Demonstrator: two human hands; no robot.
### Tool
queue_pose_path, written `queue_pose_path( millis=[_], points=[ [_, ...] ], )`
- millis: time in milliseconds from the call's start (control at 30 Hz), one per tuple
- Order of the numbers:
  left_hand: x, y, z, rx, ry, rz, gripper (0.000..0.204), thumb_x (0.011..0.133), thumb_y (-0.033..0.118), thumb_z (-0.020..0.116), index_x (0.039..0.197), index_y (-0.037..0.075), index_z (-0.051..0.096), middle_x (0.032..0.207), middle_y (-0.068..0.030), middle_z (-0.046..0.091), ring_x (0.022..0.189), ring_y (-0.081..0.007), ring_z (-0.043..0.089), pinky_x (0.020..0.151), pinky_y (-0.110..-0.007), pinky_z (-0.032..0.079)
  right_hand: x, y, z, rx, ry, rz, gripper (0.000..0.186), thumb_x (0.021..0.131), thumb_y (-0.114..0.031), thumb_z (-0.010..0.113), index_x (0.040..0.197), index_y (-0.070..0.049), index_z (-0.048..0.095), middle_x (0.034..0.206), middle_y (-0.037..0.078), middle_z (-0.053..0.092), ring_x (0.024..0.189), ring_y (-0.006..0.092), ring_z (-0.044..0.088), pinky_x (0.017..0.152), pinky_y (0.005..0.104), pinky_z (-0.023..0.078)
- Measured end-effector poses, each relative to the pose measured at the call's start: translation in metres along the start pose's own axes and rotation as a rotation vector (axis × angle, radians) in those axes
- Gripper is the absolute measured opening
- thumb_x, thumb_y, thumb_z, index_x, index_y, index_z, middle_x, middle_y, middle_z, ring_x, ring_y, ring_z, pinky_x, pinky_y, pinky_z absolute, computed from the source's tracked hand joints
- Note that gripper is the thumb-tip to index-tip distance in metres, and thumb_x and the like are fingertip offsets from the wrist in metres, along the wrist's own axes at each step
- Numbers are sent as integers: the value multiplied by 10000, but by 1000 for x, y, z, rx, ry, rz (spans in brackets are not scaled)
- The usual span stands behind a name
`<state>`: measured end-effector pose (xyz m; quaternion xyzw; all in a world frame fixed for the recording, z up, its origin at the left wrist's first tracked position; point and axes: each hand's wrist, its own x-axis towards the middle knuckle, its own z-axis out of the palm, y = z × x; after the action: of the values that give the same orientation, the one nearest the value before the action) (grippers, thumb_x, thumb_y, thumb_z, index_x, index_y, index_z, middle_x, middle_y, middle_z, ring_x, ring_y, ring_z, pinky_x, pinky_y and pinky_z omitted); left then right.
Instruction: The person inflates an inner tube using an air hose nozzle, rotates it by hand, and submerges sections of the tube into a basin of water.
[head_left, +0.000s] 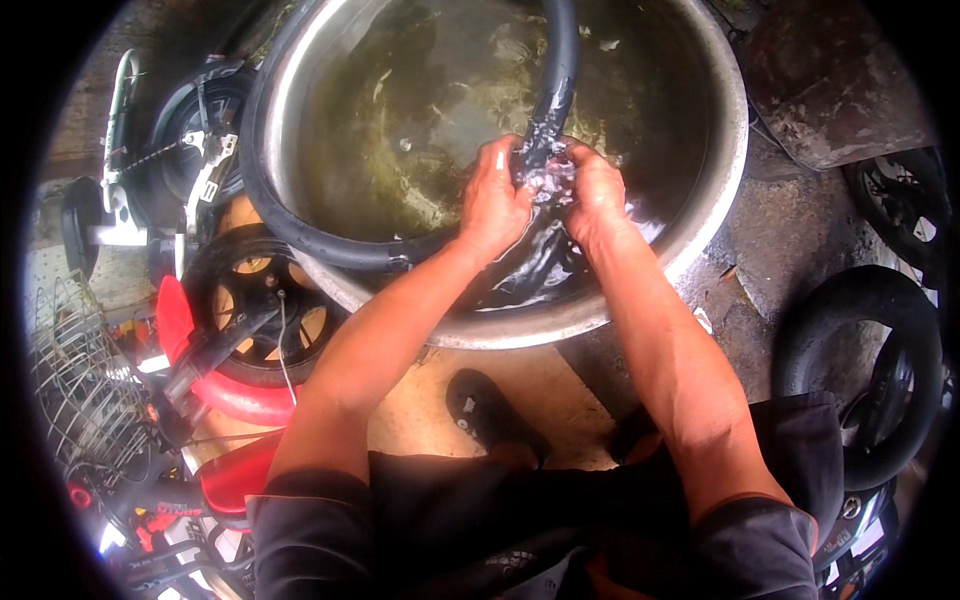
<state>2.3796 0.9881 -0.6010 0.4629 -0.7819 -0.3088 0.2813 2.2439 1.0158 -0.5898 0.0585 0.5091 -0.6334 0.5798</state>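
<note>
A black rubber inner tube (pixel 300 235) loops around and through a large metal basin (pixel 720 190) filled with murky water. My left hand (pixel 495 195) and my right hand (pixel 595 190) both grip a wet stretch of the tube just above the water, pressed close together, thumbs on the rubber. The tube rises from my hands toward the basin's far rim and also drapes over the near left rim. Part of the tube lies under water below my hands.
A red scooter's rear wheel (pixel 255 300) with black spokes stands left of the basin. A wire basket (pixel 80 380) sits at far left. Black tyres (pixel 870 370) lie at right. My shoe (pixel 480 405) rests on the concrete floor below the basin.
</note>
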Motion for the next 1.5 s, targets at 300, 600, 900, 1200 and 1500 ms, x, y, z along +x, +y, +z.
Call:
queue_pose_path(
  millis=[300, 600, 900, 1200, 1500],
  points=[
    [-2, 9, -5, 90, -58, 24, 547, 872, 4, 657, 1375, 121, 476, 1218, -150, 564, 1094, -379, 616, 919, -443, 514, -1, -1, 1, 0, 60, -37, 240, 969, -107, 562, 1134, 47, 644, 979, 125, 667, 792, 219, 633, 625, 342, 550],
    [2, 12, -10, 109, -140, -11, 563, 891, 64, 659, 1416, 172, 487, 1177, -160, 563, 1070, -391, 618, 905, -454, 514, -7, -4, 0, -10, -29, -15, 245, 986, -135, 536, 1141, 22, 645, 963, 80, 663, 824, 181, 634, 686, 333, 549],
    [6, 22, -15, 197, -217, -58, 660, 882, 57, 629, 1484, 215, 410, 1194, -178, 559, 1020, -411, 632, 898, -489, 518, -10, -5, 4, 20, 50, 6, 248, 971, -129, 552, 1125, 43, 644, 989, 132, 667, 828, 226, 649, 671, 353, 561],
    [20, 30, -24, 266, -316, -120, 708, 839, 88, 604, 1502, 245, 414, 1203, -182, 573, 956, -379, 658, 887, -469, 533, -7, -1, 1, -9, 30, 0, 277, 961, -157, 545, 1109, 51, 652, 982, 136, 666, 842, 231, 660, 680, 351, 566],
    [20, 27, -22, 133, -285, -176, 658, 856, 46, 604, 1479, 208, 465, 1289, -160, 575, 1058, -317, 662, 943, -400, 528, -9, -3, 3, 40, 39, 18, 237, 971, -157, 543, 1079, 17, 661, 917, 122, 667, 722, 206, 625, 640, 340, 545]
  ],
)
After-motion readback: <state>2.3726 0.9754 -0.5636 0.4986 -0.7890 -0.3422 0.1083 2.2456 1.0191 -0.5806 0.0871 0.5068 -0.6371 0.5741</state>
